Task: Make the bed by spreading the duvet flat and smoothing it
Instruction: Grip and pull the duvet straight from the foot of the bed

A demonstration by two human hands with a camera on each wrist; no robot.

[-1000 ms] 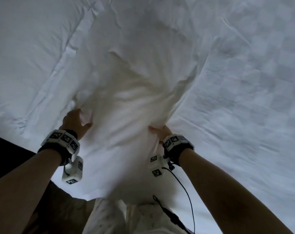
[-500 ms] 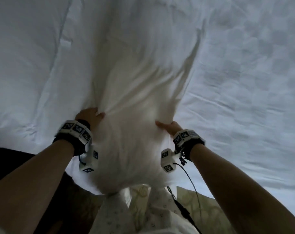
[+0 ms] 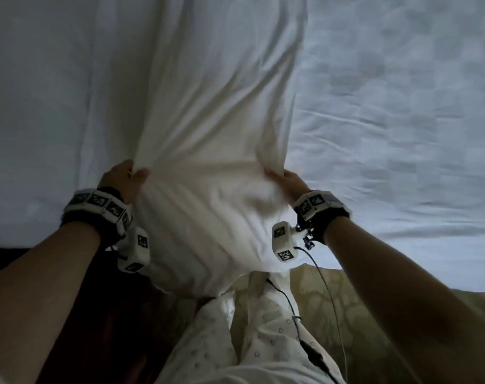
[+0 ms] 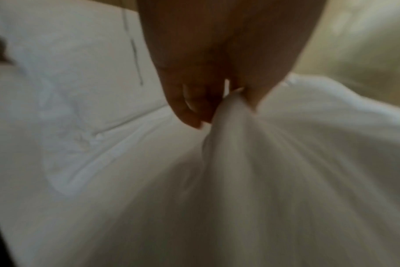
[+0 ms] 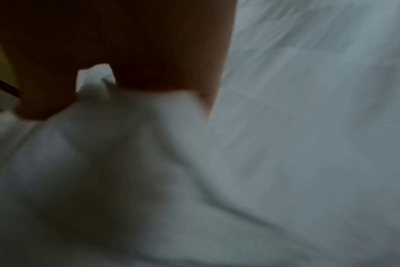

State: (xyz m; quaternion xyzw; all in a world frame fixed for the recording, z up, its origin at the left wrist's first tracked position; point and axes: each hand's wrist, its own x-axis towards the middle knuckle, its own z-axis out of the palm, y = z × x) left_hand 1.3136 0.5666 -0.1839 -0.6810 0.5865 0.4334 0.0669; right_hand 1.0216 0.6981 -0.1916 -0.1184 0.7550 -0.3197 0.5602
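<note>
A white duvet (image 3: 202, 112) runs as a bunched band down the middle of the bed toward me, its near end hanging past the bed's edge. My left hand (image 3: 123, 180) grips a fold of it on the left side, and my right hand (image 3: 284, 180) grips it on the right. In the left wrist view the fingers (image 4: 194, 101) pinch a gathered ridge of the duvet (image 4: 274, 171). The right wrist view is blurred; there the hand (image 5: 149, 54) holds bunched duvet cloth (image 5: 103, 153).
A white sheet with a faint check weave (image 3: 402, 120) covers the bed on the right. Plain white bedding (image 3: 36, 92) lies on the left. Below the bed edge are patterned carpet (image 3: 332, 309), my pale trousers (image 3: 235, 342) and a dark area (image 3: 69, 314).
Both hands have pulled the duvet toward me and drawn it taut, so its crumpled mound is now a long stretched band. The hands sit a little higher and farther apart in the view.
</note>
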